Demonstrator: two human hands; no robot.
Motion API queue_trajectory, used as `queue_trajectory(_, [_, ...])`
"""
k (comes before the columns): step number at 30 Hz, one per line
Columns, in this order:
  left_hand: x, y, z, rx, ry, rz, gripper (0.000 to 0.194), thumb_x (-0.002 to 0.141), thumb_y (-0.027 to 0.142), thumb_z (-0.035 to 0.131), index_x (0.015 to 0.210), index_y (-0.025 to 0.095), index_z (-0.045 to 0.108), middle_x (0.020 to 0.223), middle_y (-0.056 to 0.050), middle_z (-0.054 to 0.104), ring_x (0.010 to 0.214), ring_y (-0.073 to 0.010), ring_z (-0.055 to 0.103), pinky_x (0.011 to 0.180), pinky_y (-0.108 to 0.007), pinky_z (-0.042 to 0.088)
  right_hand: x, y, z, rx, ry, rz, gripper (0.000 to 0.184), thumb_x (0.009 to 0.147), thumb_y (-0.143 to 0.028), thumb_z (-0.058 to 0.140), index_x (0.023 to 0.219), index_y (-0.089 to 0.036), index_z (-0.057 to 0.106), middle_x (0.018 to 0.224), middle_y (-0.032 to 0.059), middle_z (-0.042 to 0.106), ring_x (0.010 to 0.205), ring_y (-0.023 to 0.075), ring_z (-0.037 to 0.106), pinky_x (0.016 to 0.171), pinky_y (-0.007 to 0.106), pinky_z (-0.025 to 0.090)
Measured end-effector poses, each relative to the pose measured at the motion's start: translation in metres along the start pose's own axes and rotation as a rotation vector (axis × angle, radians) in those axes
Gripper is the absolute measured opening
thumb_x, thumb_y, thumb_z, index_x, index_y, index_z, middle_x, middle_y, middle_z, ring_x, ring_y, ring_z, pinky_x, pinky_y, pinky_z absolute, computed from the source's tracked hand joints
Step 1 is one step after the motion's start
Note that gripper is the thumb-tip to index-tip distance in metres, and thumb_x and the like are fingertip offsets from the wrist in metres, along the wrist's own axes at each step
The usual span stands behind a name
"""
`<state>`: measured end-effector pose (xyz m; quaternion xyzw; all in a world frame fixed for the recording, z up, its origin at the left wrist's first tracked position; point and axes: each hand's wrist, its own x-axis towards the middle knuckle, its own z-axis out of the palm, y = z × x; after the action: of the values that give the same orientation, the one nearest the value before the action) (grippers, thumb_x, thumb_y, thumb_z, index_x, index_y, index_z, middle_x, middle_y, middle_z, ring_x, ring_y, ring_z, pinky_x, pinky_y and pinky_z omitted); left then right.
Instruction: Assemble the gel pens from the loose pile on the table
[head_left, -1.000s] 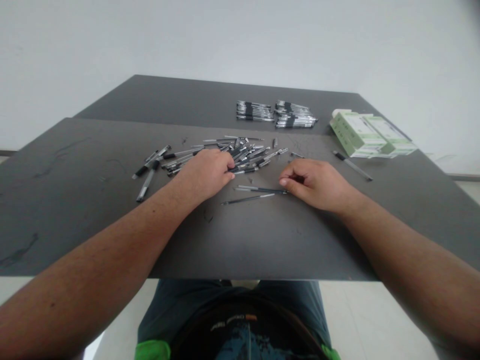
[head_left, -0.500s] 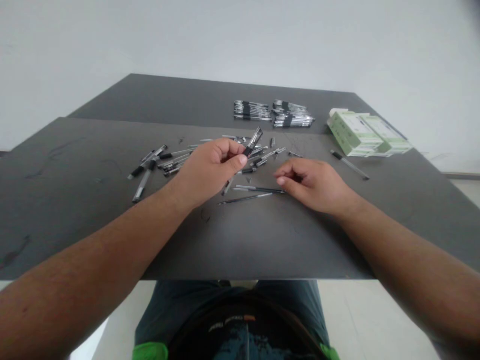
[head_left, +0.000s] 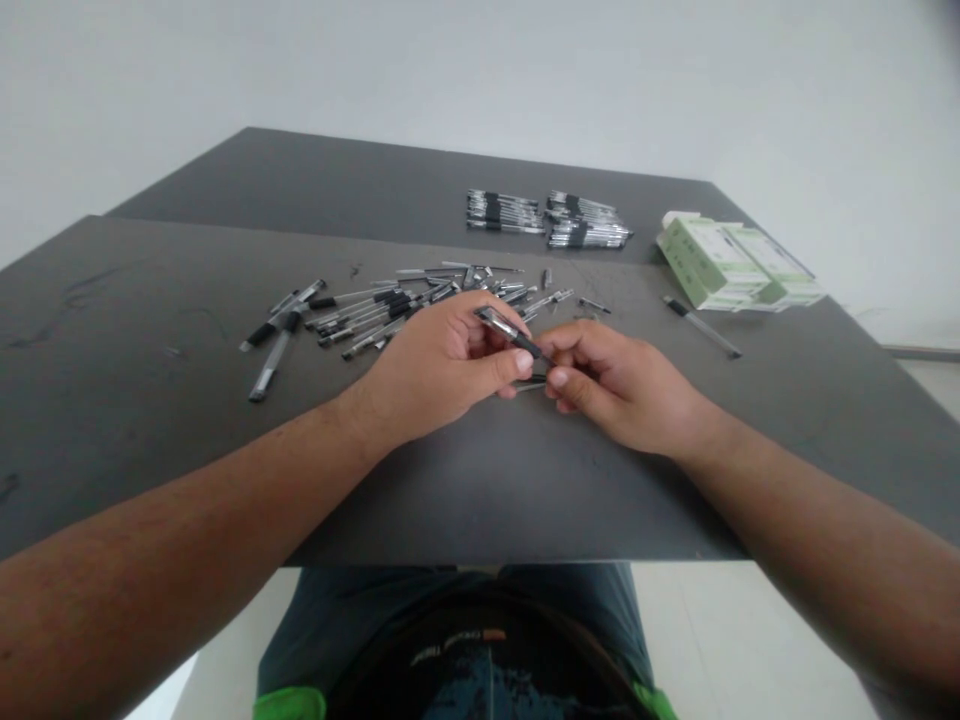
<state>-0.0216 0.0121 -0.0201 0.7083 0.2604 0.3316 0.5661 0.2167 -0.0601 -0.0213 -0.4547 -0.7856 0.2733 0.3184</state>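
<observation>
A pen (head_left: 507, 328) with a clear barrel and a black grip slants down to the right between my hands. My left hand (head_left: 442, 365) is closed around it, thumb along the near side. At the pen's lower dark end, the thumb and fingertips of my right hand (head_left: 619, 385) are pinched together on it; the very tip is hidden by them. Just below, slim refills (head_left: 531, 384) lie on the table, mostly covered by my hands. Behind my left hand spreads a loose pile of pens and pen parts (head_left: 367, 320).
On the dark table (head_left: 465, 500), pens are lined up in groups (head_left: 504, 212) at the back. Green and white boxes (head_left: 709, 265) stand at the right, a single pen (head_left: 701, 327) before them. A few pens (head_left: 276, 350) lie apart at the left.
My left hand has lowered and turned the pen, moving slightly right to meet my right hand. My right fingertips have closed on the pen's end.
</observation>
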Motion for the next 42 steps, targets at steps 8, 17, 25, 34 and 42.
queue_trajectory(8, [-0.005,0.008,-0.009,0.577,0.069,0.159,0.021,0.096,0.035,0.07,0.111,0.023,0.077,0.1,-0.003,0.082,0.091,-0.0213,0.078,0.082,-0.034,0.062,0.002,-0.002,-0.018,-0.439,0.046,-0.123,0.015,0.102,-0.023,0.06,0.11,-0.024,0.072,0.097,0.0046,0.081,0.083,0.0221,0.072,0.076,0.034,0.053])
queue_trajectory(17, [-0.007,0.008,-0.005,0.813,-0.008,0.212,0.023,0.1,0.032,0.064,0.114,0.026,0.08,0.102,-0.003,0.083,0.091,-0.0214,0.075,0.085,-0.034,0.056,0.001,-0.003,-0.016,-0.442,0.025,-0.162,0.021,0.099,-0.02,0.061,0.114,-0.022,0.075,0.1,0.0056,0.082,0.083,0.0216,0.073,0.077,0.034,0.054])
queue_trajectory(25, [-0.007,0.004,-0.007,0.898,-0.061,0.277,0.023,0.102,0.033,0.063,0.116,0.023,0.078,0.107,-0.005,0.083,0.099,-0.0233,0.076,0.092,-0.036,0.056,0.001,-0.003,-0.015,-0.44,0.006,-0.158,0.018,0.108,-0.031,0.062,0.115,-0.023,0.076,0.103,0.0064,0.083,0.092,0.0235,0.077,0.083,0.035,0.058])
queue_trajectory(34, [-0.009,0.004,-0.006,0.96,-0.111,0.293,0.027,0.106,0.038,0.057,0.115,0.022,0.077,0.104,-0.006,0.082,0.101,-0.0253,0.076,0.096,-0.038,0.056,0.001,-0.003,-0.011,-0.421,-0.01,-0.169,0.021,0.11,-0.036,0.06,0.114,-0.023,0.076,0.101,0.007,0.082,0.089,0.0228,0.075,0.082,0.035,0.057])
queue_trajectory(42, [-0.007,0.004,-0.006,1.021,-0.185,0.292,0.032,0.108,0.042,0.049,0.1,0.021,0.071,0.091,-0.007,0.076,0.088,-0.0263,0.071,0.081,-0.04,0.05,0.002,-0.004,-0.01,-0.443,-0.012,-0.211,0.023,0.112,-0.035,0.058,0.11,-0.021,0.077,0.093,0.006,0.08,0.083,0.0209,0.073,0.075,0.032,0.054])
